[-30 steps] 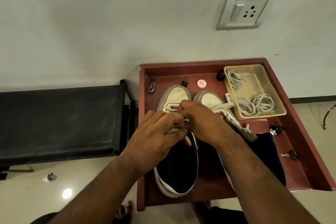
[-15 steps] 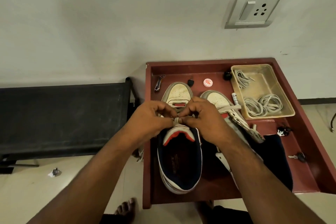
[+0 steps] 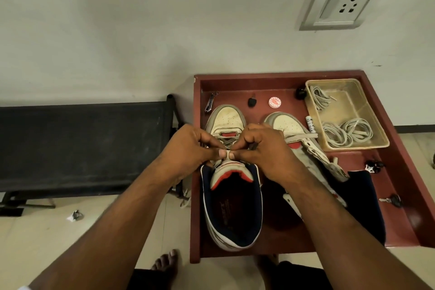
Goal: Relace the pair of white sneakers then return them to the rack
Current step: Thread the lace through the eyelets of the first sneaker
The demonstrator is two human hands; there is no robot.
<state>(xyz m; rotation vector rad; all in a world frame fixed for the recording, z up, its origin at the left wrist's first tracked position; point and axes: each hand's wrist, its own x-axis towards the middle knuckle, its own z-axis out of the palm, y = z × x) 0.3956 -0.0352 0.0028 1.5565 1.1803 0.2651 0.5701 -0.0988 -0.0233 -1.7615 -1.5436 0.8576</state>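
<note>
On the red surface point(image 3: 235, 82), my left hand point(image 3: 188, 148) and right hand point(image 3: 266, 150) each pinched the grey lace point(image 3: 227, 142) over the tongue of the left sneaker point(image 3: 231, 195), white, scuffed, navy-lined, its long axis running toe-to-wall, heel toward me, the right sneaker point(image 3: 296, 134) just beside it.

The sneakers point(image 3: 231, 172) are coloured off-white with navy linings and red tongue trim. The table point(image 3: 277, 82) is painted dark red. Grey-white laces point(image 3: 346, 133) are seen in a translucent beige tray point(image 3: 367, 106). The bench point(image 3: 82, 143) is black.
</note>
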